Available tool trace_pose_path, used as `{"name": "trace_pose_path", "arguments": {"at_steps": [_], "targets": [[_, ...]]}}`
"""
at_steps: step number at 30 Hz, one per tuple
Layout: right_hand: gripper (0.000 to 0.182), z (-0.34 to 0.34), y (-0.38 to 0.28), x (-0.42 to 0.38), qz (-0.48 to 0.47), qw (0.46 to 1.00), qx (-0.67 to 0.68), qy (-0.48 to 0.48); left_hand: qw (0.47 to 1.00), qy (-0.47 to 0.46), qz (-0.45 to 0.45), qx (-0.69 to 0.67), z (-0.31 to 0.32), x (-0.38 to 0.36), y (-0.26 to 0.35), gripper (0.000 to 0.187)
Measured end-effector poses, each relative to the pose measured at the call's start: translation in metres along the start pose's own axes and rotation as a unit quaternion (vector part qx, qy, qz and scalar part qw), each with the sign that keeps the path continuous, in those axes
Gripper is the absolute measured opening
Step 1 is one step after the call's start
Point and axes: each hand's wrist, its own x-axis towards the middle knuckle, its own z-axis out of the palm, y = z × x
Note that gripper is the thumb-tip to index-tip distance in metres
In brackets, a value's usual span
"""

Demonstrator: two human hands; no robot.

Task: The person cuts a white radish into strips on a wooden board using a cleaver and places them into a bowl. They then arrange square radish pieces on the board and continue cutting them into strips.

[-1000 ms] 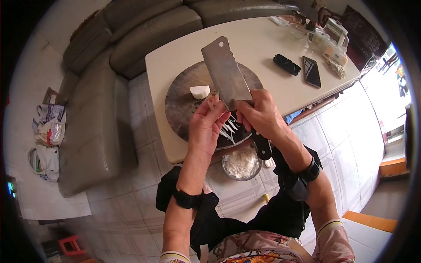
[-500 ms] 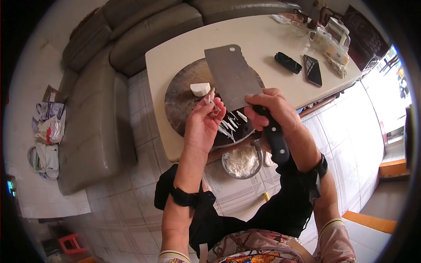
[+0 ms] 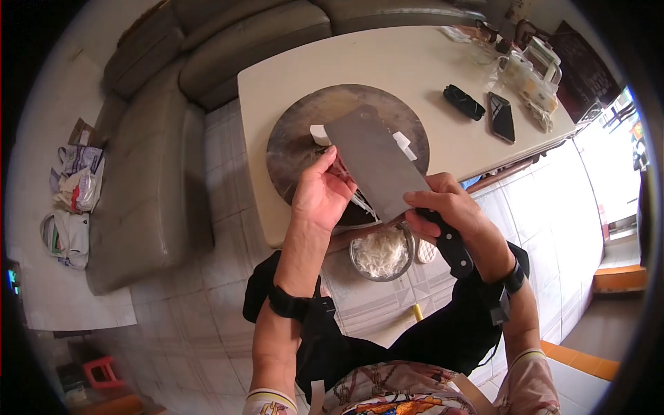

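My right hand [image 3: 456, 211] grips the black handle of a cleaver [image 3: 377, 162], its wide blade tilted over a round cutting board [image 3: 294, 169]. At the blade's left edge is my left hand [image 3: 319, 197], palm turned up, thumb and fingers apart. Its fingertips are partly hidden by the blade. Beyond the thumb sits a white block [image 3: 318, 135]. White pieces [image 3: 404, 145] show at the blade's right side. Thin white strips [image 3: 363, 206] lie on the board's near part. Below the table edge, a metal bowl [image 3: 355, 268] holds white shreds [image 3: 382, 253].
The board stands on a cream table [image 3: 277, 83]. A black case [image 3: 463, 102], a phone [image 3: 501, 117] and a clear jug [image 3: 541, 59] are at its right. A grey sofa [image 3: 149, 187] borders the left and back. Bags [image 3: 76, 183] stand far left.
The cleaver has come down and tilted, its blade now nearer my left hand. White pieces now show to the blade's right. My left thumb and fingers have separated; the strip between them no longer shows.
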Motion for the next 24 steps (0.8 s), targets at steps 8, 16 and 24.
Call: {"name": "trace_pose_path", "arguments": {"at_steps": [8, 16, 24], "targets": [[0.019, -0.019, -0.001, -0.051, -0.016, 0.994, -0.039, 0.099, 0.997, -0.005, 0.016, -0.076, -0.002, -0.009, 0.022, 0.009], [0.024, -0.019, 0.022, -0.089, 0.017, 0.976, -0.147, 0.156, 0.993, 0.034, 0.051, -0.096, -0.011, -0.032, 0.028, 0.011], [0.021, -0.019, 0.043, -0.076, 0.002, 0.980, -0.153, 0.131, 0.989, 0.082, 0.095, -0.072, -0.040, -0.053, 0.026, 0.016]]}}
